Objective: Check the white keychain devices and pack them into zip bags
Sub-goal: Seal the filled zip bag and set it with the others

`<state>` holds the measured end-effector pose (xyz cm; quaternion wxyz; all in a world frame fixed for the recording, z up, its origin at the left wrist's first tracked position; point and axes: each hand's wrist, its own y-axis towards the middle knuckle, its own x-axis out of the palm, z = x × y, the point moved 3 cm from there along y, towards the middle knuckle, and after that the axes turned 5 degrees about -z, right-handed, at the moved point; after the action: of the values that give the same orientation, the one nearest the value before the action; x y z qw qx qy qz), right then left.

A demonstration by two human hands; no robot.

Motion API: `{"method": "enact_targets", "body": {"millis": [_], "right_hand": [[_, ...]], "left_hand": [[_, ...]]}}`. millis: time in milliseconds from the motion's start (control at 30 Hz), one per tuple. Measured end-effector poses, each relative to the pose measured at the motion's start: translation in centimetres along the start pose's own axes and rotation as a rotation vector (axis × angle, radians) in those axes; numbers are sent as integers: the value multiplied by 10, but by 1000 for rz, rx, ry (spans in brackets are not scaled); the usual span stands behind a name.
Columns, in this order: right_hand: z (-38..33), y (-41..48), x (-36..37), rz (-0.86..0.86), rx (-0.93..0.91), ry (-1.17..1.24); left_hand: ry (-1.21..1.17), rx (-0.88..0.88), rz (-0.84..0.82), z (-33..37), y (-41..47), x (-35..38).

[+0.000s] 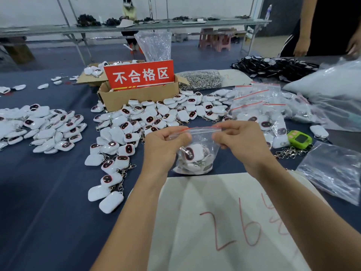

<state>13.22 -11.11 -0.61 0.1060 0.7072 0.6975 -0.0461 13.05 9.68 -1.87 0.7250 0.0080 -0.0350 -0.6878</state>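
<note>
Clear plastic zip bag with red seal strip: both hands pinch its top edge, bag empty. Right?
Not empty: the head view shows white keychain devices with dark faces inside the clear plastic zip bag. The left hand and right hand do pinch its top edge.

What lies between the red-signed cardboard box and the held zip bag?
Head view: a heap of loose white keychain devices covers the cloth between box and zip bag.

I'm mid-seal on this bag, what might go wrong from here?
1. The left hand and right hand pinch only the ends of the bag's zip; its middle may stay open and the devices could spill.
2. The bag is gripped only at its top; a slipped pinch might drop it by the loose pile, mixing checked with unchecked.
</note>
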Motion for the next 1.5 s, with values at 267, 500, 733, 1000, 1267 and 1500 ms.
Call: {"method": "enact_targets", "body": {"millis": [267, 500, 733, 1000, 1267, 1500], "right_hand": [[14, 0, 0, -2, 110, 225], [20, 1, -1, 51, 108, 251], [19, -1, 8, 67, 170, 372], [22, -2, 15, -18, 191, 281], [14, -2, 20, 52, 149, 307], [17, -8, 25, 40, 160, 400]], "left_hand": [[-28, 8, 17, -7, -6, -10], [13, 9, 56, -15, -1, -9], [-134, -45, 79, -20, -3, 2], [-136, -8, 115, -18, -2, 7], [-30, 26, 32, -15, -3, 21], [-160, -60, 91, -16, -4, 27]]}}
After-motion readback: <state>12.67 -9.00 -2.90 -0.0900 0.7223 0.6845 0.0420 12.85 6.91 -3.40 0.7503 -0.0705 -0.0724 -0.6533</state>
